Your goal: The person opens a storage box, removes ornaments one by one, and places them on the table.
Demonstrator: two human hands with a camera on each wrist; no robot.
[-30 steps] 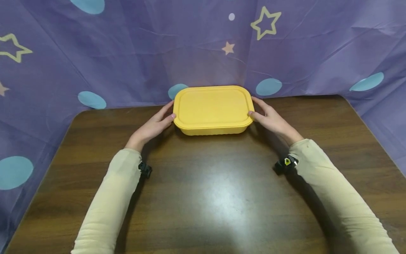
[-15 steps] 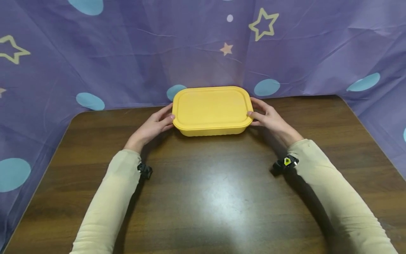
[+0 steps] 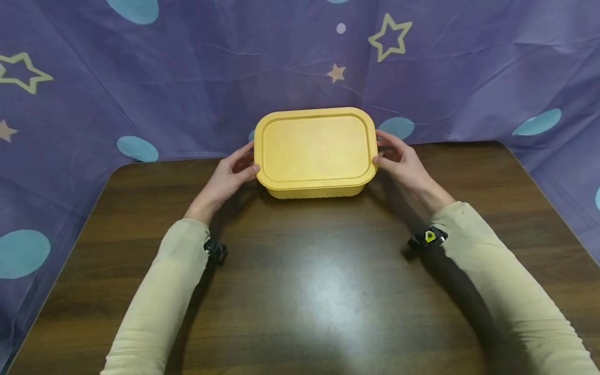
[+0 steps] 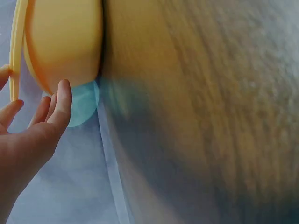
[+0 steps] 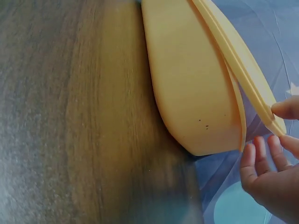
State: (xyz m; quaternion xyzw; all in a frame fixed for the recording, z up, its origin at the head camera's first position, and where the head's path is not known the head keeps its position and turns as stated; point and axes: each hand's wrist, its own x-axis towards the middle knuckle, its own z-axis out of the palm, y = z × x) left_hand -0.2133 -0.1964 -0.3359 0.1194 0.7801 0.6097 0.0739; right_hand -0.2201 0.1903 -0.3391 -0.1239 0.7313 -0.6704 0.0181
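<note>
A yellow rectangular lid (image 3: 316,148) with rounded corners sits tilted over a matching yellow food container (image 3: 314,193) at the table's far side. Its far edge is raised, while the near edge stays close to the container's front rim. My left hand (image 3: 224,182) pinches the lid's left side between thumb and fingers, and my right hand (image 3: 408,166) does the same on the right. Both wrist views show a gap between the lid (image 5: 243,60) and the container (image 4: 65,42). The container's inside is hidden beneath the lid.
The brown wooden table (image 3: 300,291) ends just behind the container, against a purple curtain (image 3: 211,78) printed with stars and blue dots. Black wrist devices (image 3: 216,251) hang at both sleeves.
The lid's far edge has come up, opening a gap above the container. Both hands have shifted their grip slightly and the right one has risen a little.
</note>
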